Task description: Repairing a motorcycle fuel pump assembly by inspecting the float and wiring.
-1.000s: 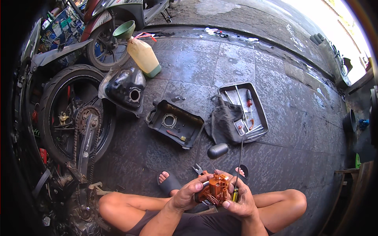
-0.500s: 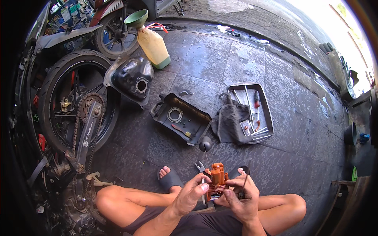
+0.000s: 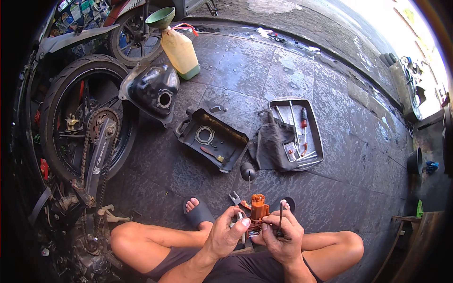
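Note:
Low in the middle, above my lap, I hold an orange fuel pump unit [image 3: 258, 207] upright. From it a thin wire arm runs forward to a black float [image 3: 247, 171]. My left hand [image 3: 230, 231] is closed around the pump's left side, thumb against a pale edge. My right hand [image 3: 284, 236] pinches at the reddish wires on its lower right. A thin dark rod [image 3: 281, 214], like a small screwdriver, also sticks up from the right hand's fingers. Just beyond the pump, orange-handled pliers [image 3: 236, 198] lie on the floor.
Ahead sits a black tray-like cover [image 3: 188, 144] holding a metal ring and a brush-like tool. Right of it are a dark cloth [image 3: 273, 148] and a metal tool tray [image 3: 317, 141]. A black fuel tank [image 3: 153, 87], a jug [image 3: 181, 54] with green funnel, and a motorcycle wheel [image 3: 54, 137] stand left.
My right hand has shifted slightly left, closer in on the pump's wires, and the rod in it stands more upright. The whole view has turned a little.

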Demonstrator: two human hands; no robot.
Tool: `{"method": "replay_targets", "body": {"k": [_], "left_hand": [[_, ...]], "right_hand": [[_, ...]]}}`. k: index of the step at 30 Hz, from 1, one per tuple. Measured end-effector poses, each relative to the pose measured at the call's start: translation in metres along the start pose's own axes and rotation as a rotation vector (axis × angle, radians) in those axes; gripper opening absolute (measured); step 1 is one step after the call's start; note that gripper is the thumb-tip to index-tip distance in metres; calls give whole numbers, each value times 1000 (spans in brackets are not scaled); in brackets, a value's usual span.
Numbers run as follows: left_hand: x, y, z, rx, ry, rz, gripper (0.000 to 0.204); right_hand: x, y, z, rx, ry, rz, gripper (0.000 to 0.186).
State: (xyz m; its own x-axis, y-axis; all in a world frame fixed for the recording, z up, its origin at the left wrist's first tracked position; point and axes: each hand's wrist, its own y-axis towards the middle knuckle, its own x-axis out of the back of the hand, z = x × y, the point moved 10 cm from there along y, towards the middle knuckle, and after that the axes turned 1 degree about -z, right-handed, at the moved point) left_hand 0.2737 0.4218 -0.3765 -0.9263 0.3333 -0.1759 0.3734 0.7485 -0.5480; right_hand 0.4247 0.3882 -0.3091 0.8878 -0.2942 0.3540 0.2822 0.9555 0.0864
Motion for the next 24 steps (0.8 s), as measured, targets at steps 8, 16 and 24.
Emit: {"method": "replay_targets", "body": {"k": [8,16,24], "left_hand": [[1,3,5,-26,-80,-6,47],[-5,2,6,53,-83,16,45],[-1,9,23,38,-92,21,43]], "right_hand": [[4,1,5,-7,-32,-16,22],[5,1,7,29,-83,11,21],[0,0,8,97,-62,45,22]]}}
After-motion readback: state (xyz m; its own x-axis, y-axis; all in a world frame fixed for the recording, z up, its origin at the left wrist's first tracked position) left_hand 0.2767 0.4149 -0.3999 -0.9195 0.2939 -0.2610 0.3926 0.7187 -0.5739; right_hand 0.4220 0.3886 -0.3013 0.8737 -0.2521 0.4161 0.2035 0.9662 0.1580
